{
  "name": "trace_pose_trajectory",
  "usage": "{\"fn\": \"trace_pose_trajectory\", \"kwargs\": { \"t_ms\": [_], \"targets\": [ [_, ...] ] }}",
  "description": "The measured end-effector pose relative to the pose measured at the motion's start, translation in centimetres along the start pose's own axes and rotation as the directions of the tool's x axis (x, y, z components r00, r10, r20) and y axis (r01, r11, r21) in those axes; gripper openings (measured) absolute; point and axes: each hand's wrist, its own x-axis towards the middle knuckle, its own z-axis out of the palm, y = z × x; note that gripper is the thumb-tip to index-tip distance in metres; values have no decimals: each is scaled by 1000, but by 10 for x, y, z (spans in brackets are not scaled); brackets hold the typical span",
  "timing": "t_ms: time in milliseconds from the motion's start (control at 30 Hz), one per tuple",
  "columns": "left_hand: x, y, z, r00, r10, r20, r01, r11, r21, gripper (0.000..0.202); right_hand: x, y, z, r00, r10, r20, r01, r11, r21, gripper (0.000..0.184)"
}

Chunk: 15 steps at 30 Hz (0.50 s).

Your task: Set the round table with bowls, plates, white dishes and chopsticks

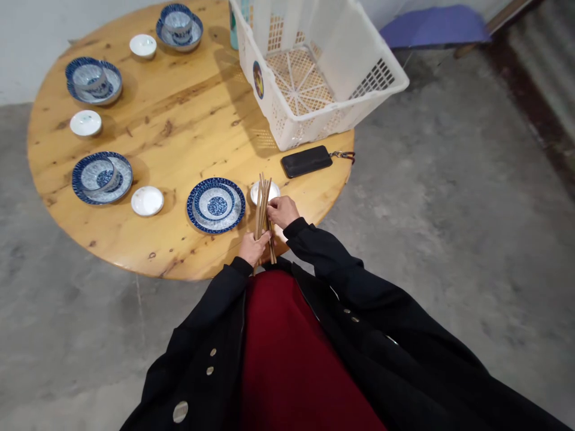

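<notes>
A bundle of several wooden chopsticks (262, 206) stands slanted between my hands near the table's front edge. Wrapped round its lower part is my left hand (254, 246). My right hand (283, 212) pinches at the chopsticks from the right, higher up, with its fingertips partly hidden. Just behind the bundle sits a small white dish (274, 191), partly covered by the chopsticks. To the left of my hands, a blue-patterned bowl (217, 206) rests on a blue-rimmed plate (197, 224).
A white plastic basket (309, 120) stands on the round wooden table (179, 143) at the back right. In front of it lies a black phone (307, 161) with a strap. More plates with bowls (102, 178) and small white dishes (147, 201) line the left edge. A purple stool (435, 27) stands beyond.
</notes>
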Motion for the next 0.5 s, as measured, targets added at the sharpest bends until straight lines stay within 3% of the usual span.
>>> {"fn": "trace_pose_trajectory", "kwargs": {
  "t_ms": [100, 167, 267, 367, 500],
  "targets": [
    [6, 0, -3, 999, 37, -13, -37, 999, -12, 40, 0, 2, 3, 992, 50, 119, -70, 983, 169, 24],
    [12, 0, -5, 997, 58, -43, -58, 998, 5, 40, -1, 2, 5, 986, 53, 161, -85, 977, 197, 27],
    [19, 1, -6, 988, 106, -108, -100, 993, 64, 40, -2, -1, 6, 994, 22, 108, -21, 1000, -12, 25],
    [25, 5, -3, 978, 162, -133, -147, 983, 115, 40, 2, -8, 6, 999, -24, 33, 32, 955, -293, 20],
    [33, 11, 1, 981, 150, -127, -140, 987, 85, 38, 13, -17, 2, 997, -43, 56, 63, 906, -418, 21]
  ]
}}
